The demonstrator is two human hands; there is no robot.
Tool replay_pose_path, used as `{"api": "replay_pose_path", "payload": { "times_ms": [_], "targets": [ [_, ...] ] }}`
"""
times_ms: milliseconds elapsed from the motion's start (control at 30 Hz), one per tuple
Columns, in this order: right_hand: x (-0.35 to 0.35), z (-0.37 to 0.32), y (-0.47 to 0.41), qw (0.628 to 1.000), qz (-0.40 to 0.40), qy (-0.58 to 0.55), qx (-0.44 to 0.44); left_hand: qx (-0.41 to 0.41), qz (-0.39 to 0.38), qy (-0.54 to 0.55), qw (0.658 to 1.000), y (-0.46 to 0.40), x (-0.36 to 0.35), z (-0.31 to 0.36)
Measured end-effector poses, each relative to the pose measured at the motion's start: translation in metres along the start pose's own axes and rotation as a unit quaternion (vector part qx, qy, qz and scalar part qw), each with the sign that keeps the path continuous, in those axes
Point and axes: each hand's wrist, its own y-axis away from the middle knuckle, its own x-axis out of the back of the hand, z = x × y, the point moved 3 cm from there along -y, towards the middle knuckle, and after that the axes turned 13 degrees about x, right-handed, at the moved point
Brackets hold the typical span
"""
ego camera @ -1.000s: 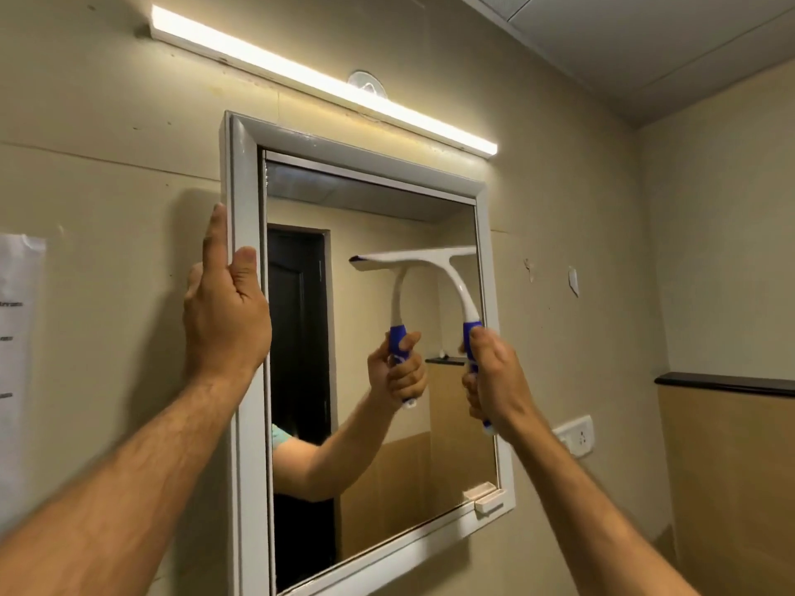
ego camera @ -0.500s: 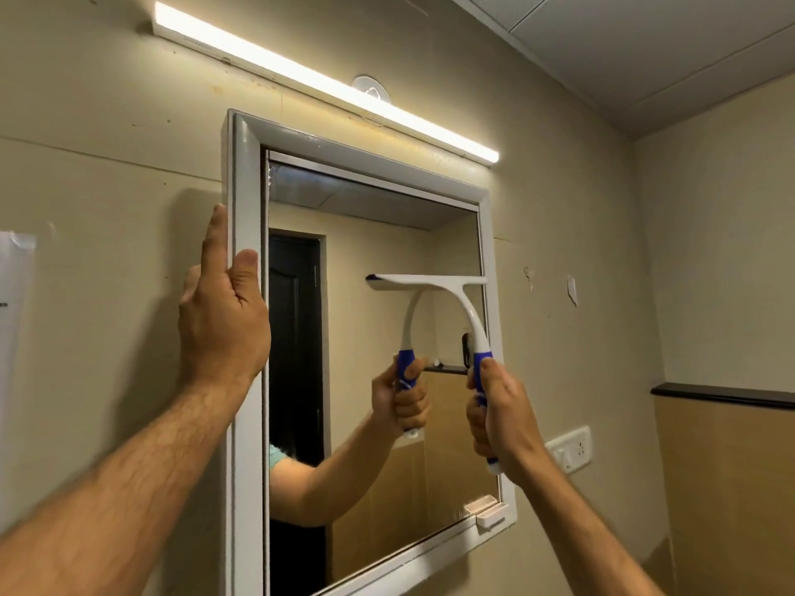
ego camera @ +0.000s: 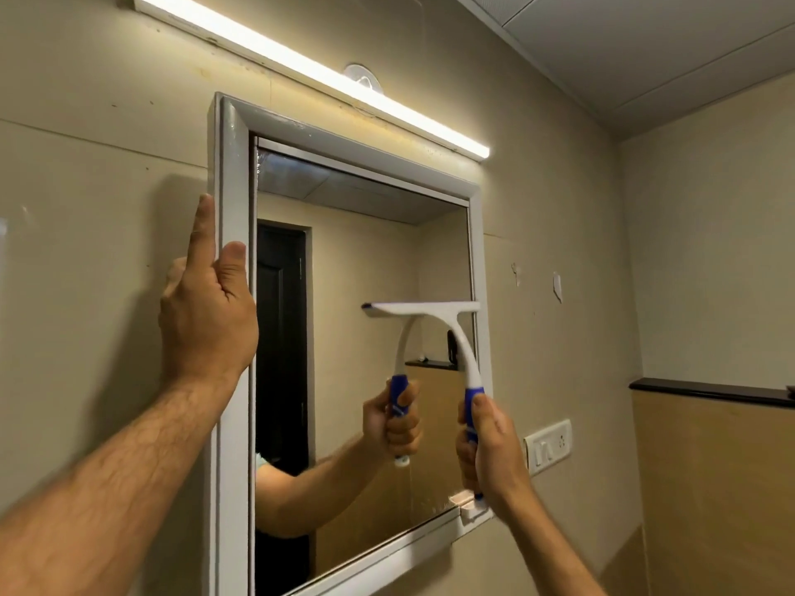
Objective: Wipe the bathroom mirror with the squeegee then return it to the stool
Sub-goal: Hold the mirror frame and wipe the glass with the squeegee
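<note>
The mirror (ego camera: 361, 260) hangs on the wall in a white frame (ego camera: 232, 165). A white squeegee (ego camera: 462, 342) with a blue grip lies with its blade flat against the glass at mid-height on the right side. My right hand (ego camera: 490, 458) is closed around the blue grip, low by the mirror's bottom right corner. At the frame's left edge rests my left hand (ego camera: 206, 311), fingers flat along its outer side and thumb on the front. The glass reflects the hand and the squeegee. No stool is in view.
A lit tube light (ego camera: 309, 75) runs above the mirror. A white switch plate (ego camera: 548, 445) sits on the wall right of the frame. A dark ledge (ego camera: 705, 391) tops the tan lower wall at the right. A small white clip (ego camera: 466, 505) is at the mirror's bottom corner.
My right hand has drawn the squeegee down the right side of the glass, from upper-middle to mid-height. My left hand has stayed on the frame's left edge.
</note>
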Motion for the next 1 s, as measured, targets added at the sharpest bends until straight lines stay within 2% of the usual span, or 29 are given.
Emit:
{"api": "replay_pose_path", "payload": {
  "times_ms": [100,300,633,833,1000],
  "targets": [
    [0.005,0.000,0.011,1.000,-0.001,-0.001,-0.004,-0.001,0.008,-0.005,1.000,0.003,0.002,0.004],
    [0.008,-0.026,-0.029,0.999,-0.012,0.033,0.030,-0.008,0.012,-0.023,1.000,0.003,0.001,0.005],
    [0.019,0.040,0.039,0.999,-0.025,0.036,-0.033,0.045,0.025,-0.014,0.999,0.023,0.005,0.001],
    [0.016,0.010,0.006,0.997,-0.022,0.063,0.033,0.035,0.038,-0.021,0.998,0.029,0.006,-0.004],
    [0.013,0.024,0.017,0.999,-0.025,0.027,0.018,0.033,0.038,-0.021,0.999,0.032,0.006,-0.003]
  ]
}}
